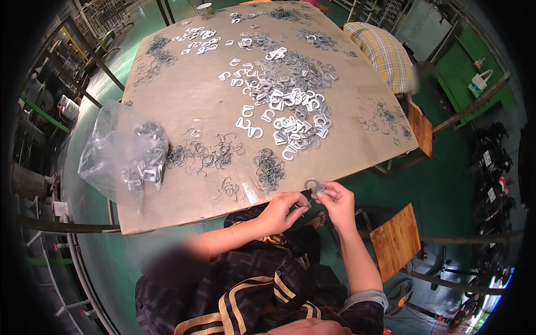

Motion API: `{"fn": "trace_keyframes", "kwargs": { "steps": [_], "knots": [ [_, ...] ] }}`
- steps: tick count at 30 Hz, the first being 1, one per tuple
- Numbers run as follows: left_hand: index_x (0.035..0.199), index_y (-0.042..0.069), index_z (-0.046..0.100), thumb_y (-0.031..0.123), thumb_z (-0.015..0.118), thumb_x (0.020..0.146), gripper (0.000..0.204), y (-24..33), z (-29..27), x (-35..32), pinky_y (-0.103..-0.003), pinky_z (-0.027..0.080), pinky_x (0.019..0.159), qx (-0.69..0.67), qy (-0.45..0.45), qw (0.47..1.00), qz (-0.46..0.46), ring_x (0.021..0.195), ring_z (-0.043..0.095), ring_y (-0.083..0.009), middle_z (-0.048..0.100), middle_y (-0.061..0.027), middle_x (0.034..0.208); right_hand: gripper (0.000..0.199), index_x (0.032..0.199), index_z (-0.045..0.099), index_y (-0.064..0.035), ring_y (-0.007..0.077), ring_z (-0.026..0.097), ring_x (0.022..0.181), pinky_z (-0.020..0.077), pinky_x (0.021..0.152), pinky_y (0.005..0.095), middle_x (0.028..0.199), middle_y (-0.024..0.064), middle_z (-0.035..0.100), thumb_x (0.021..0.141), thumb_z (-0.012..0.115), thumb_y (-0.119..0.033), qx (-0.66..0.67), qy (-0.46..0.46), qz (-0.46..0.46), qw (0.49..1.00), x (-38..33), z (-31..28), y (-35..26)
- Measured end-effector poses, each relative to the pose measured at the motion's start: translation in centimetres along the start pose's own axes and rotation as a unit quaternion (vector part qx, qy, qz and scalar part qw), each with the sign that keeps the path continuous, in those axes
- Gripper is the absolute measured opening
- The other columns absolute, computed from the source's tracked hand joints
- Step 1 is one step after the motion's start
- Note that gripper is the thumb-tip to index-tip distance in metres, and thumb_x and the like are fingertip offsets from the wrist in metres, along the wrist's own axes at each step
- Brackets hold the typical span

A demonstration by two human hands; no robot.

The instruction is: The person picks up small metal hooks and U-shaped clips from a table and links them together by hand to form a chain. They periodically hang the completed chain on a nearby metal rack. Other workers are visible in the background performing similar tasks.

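Observation:
At the table's near edge my right hand pinches a grey metal hook, its curved end pointing up and to the left. Close beside it, my left hand is closed, thumb against fingers. A thin, small piece seems to sit at those fingertips, too tiny to name. Just beyond the left hand lies a dense heap of thin bent wire clips. Farther up the table spreads a large pile of flat silvery hooks, some lying loose along its left side.
A clear plastic bag of metal pieces rests at the table's left edge. More wire clips lie near it. Someone in a checked shirt leans at the far right side. A wooden stool stands to my right.

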State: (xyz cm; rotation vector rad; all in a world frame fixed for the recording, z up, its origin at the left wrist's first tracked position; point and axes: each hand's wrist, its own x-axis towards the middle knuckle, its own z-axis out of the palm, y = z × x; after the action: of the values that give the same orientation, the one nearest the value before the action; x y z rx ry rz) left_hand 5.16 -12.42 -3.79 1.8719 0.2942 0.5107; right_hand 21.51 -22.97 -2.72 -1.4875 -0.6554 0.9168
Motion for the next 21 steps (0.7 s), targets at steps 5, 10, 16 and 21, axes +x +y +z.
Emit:
{"fn": "trace_keyframes", "kwargs": {
  "steps": [5, 10, 16, 21],
  "knots": [
    [0.09, 0.004, 0.06, 0.006, 0.071, 0.081, 0.014, 0.1, 0.9, 0.0, -0.039, 0.046, 0.071, 0.068, 0.028, 0.997, 0.021, 0.078, 0.063, -0.0323, 0.066, -0.0118, 0.083, 0.023, 0.11, 0.065, 0.0078, 0.0138, 0.069, 0.084, 0.0558, 0.075, 0.026, 0.094, 0.0125, 0.072, 0.087, 0.062, 0.006, -0.016, 0.024, -0.035, 0.999, -2.9, 1.1, -0.2],
    [0.086, 0.003, 0.063, 0.007, 0.072, 0.08, 0.011, 0.4, 1.1, -0.3, -0.04, 0.046, 0.067, 0.094, 0.037, 0.995, 0.002, 0.073, 0.063, -0.0325, 0.066, -0.0121, 0.078, 0.023, 0.107, 0.067, 0.0056, 0.0186, 0.072, 0.083, 0.0556, 0.07, 0.028, 0.09, 0.0156, 0.072, 0.084, 0.065, 0.004, -0.16, 0.057, -0.122, 0.978, -4.0, 2.0, -0.8],
    [0.096, 0.006, 0.072, 0.006, 0.063, 0.084, 0.014, -1.5, -7.1, 1.7, -0.038, 0.054, 0.071, 0.227, 0.114, 0.966, -0.053, 0.078, 0.069, -0.0298, 0.071, -0.0137, 0.088, 0.021, 0.104, 0.068, 0.005, 0.0197, 0.072, 0.08, 0.0554, 0.069, 0.0282, 0.092, 0.0155, 0.072, 0.083, 0.064, 0.005, -0.188, 0.054, -0.138, 0.971, -4.2, 1.3, 0.1],
    [0.082, 0.003, 0.07, 0.002, 0.059, 0.075, 0.013, -10.1, -16.9, 6.1, -0.038, 0.054, 0.072, 0.623, 0.121, 0.757, -0.155, 0.081, 0.066, -0.0314, 0.069, -0.014, 0.082, 0.022, 0.105, 0.068, 0.0045, 0.0204, 0.072, 0.079, 0.055, 0.07, 0.0282, 0.092, 0.0158, 0.072, 0.083, 0.064, 0.006, -0.209, 0.049, -0.157, 0.964, -4.2, 1.2, -0.1]
  ]
}}
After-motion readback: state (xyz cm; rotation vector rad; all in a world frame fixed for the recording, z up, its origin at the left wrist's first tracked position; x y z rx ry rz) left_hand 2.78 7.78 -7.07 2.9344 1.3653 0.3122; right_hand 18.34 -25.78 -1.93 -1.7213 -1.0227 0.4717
